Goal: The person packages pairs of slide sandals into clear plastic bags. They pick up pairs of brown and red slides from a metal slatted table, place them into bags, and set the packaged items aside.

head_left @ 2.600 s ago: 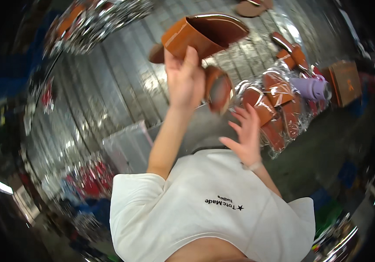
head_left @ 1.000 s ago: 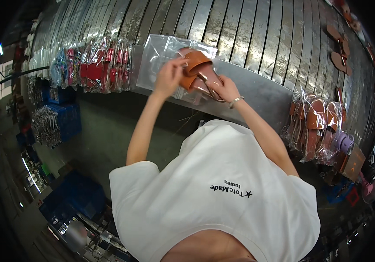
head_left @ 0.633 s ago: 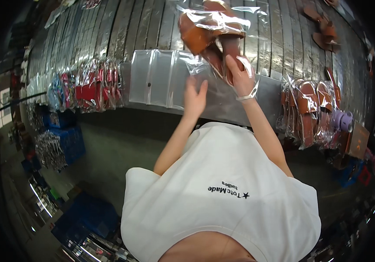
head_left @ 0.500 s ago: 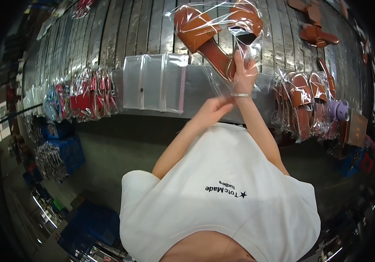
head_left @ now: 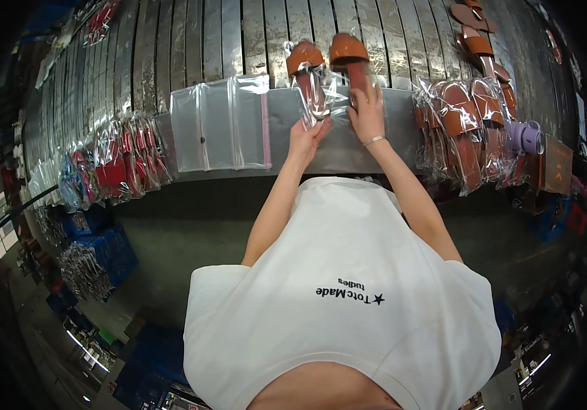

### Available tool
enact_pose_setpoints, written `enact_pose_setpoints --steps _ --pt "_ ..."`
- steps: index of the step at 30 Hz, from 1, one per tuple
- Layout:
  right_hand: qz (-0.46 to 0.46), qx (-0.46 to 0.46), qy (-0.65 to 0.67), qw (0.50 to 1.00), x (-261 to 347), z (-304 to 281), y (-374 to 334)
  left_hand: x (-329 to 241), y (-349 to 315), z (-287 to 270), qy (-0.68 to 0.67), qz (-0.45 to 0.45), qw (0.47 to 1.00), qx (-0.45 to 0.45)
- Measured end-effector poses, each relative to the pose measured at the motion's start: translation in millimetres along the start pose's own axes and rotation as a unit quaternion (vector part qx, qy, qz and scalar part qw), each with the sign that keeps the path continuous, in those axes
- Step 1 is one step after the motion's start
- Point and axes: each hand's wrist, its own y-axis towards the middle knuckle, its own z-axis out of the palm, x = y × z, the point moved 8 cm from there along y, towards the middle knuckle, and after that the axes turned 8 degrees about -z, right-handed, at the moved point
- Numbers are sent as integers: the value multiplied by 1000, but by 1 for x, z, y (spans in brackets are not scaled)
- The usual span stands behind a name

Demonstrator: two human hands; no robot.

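Hands, left (head_left: 305, 137) and right (head_left: 367, 109), bagging two brown sandals (head_left: 327, 65)

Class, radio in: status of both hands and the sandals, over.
Left hand and right hand on clear bag. Brown sandals inside, flat on slatted table. Nothing in the way.

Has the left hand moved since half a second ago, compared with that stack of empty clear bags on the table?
Yes. The left hand has risen from the table edge, right of the empty bags, to the bagged brown sandals.

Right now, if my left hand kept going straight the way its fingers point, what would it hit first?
Probably the left sandal inside the clear bag; the left hand already touches the bag's lower edge.
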Motion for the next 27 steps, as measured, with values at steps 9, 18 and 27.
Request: enact_pose_setpoints --steps 9,18,27 --pt "-196 250 147 937 97 43 -28 -15 -39 -31 244 6 964 -108" --pt "-111 158 225 955 101 38 -17 -23 -40 -30 263 48 956 -121" --pt "81 546 -81 830 -146 -33 -313 -34 -59 -73 221 -30 967 -120"
